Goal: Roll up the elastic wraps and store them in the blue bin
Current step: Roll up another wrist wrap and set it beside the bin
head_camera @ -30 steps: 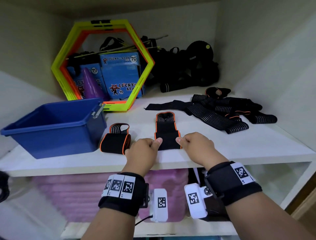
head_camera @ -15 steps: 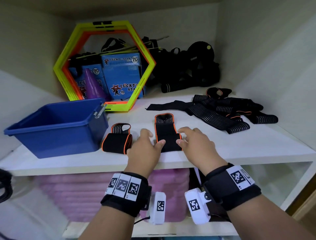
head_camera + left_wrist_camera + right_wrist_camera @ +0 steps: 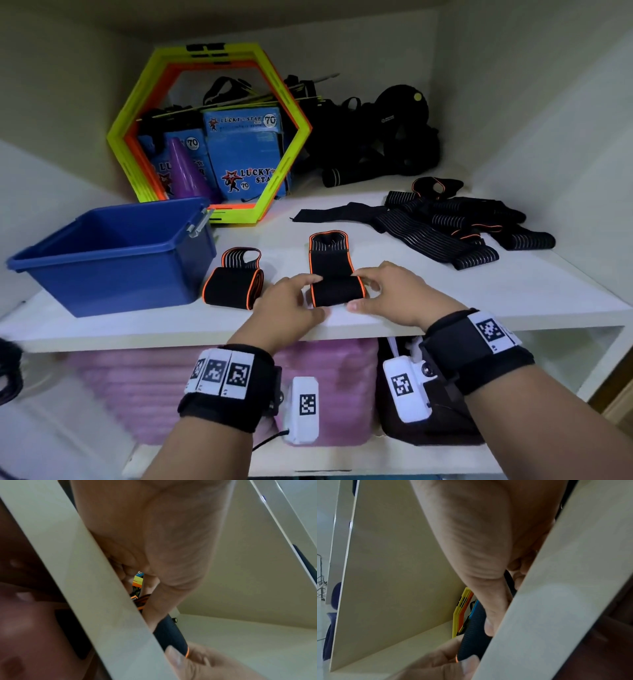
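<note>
Your left hand and right hand each grip an end of the half-rolled wrap at the shelf front edge; blue bin stands left, well apart.

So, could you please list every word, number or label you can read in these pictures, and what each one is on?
"LUCKY STAR" and "70": top of the right blue box inside the hexagon frame.
"LUCKY STA" and "70": lower front of that box, partly hidden by the frame.
"70" and "LU": left blue box, behind the purple cone.
Small white logo on the black gear: too small to read.
Wristband markers: square codes, no text.
</note>
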The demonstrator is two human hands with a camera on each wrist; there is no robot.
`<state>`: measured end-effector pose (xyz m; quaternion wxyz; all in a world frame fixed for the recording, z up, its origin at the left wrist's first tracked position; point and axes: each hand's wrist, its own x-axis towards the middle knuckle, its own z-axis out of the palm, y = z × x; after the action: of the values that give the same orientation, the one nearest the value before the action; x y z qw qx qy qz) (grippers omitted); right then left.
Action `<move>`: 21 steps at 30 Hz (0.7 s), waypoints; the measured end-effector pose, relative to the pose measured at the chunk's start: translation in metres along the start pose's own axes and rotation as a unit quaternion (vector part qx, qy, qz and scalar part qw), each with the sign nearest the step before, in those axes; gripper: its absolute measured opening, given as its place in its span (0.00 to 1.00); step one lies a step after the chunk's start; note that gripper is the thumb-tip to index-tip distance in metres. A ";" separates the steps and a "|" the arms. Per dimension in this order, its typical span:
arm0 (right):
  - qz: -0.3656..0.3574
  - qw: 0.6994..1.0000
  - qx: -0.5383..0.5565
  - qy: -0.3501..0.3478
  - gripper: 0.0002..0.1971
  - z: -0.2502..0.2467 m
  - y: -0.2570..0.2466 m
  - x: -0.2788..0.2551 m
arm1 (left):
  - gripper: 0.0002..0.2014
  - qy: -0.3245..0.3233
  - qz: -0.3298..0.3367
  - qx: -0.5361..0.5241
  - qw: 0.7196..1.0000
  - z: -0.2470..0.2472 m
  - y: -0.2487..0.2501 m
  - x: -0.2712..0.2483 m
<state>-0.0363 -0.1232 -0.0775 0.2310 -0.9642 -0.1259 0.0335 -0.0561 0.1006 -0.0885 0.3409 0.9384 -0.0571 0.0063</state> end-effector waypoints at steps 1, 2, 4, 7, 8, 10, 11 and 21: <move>-0.004 1.000 -0.004 -0.001 0.22 0.000 0.001 0.001 | 0.30 -0.009 -0.002 -0.021 1.000 -0.002 -0.001 0.000; -0.004 1.000 -0.007 0.003 0.19 0.001 0.001 0.001 | 0.26 -0.011 0.000 -0.030 1.000 -0.002 -0.002 0.002; 0.003 1.000 0.005 0.026 0.13 0.003 0.001 0.000 | 0.14 0.007 0.001 0.007 1.000 0.001 -0.001 0.003; 0.013 0.998 0.017 0.052 0.15 0.007 0.001 -0.002 | 0.07 0.049 0.010 0.108 0.993 0.004 0.003 -0.004; 0.018 0.998 0.018 0.058 0.16 0.008 0.001 -0.002 | 0.10 0.054 0.014 0.110 0.992 0.005 0.004 -0.005; 0.026 0.997 0.020 0.071 0.18 0.010 0.000 -0.001 | 0.09 0.060 0.005 0.091 0.994 0.007 0.004 -0.003; 0.032 0.996 0.022 0.075 0.19 0.011 0.000 -0.001 | 0.08 0.059 -0.003 0.081 0.995 0.007 0.004 -0.001; 0.068 0.992 0.015 0.108 0.28 0.015 -0.007 -0.001 | 0.22 0.069 -0.067 0.067 0.993 0.011 0.013 0.006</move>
<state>-0.0403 -0.1112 -0.0880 0.2548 -0.9649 -0.0337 -0.0538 -0.0524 0.0826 -0.0881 0.2805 0.9580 0.0303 0.0521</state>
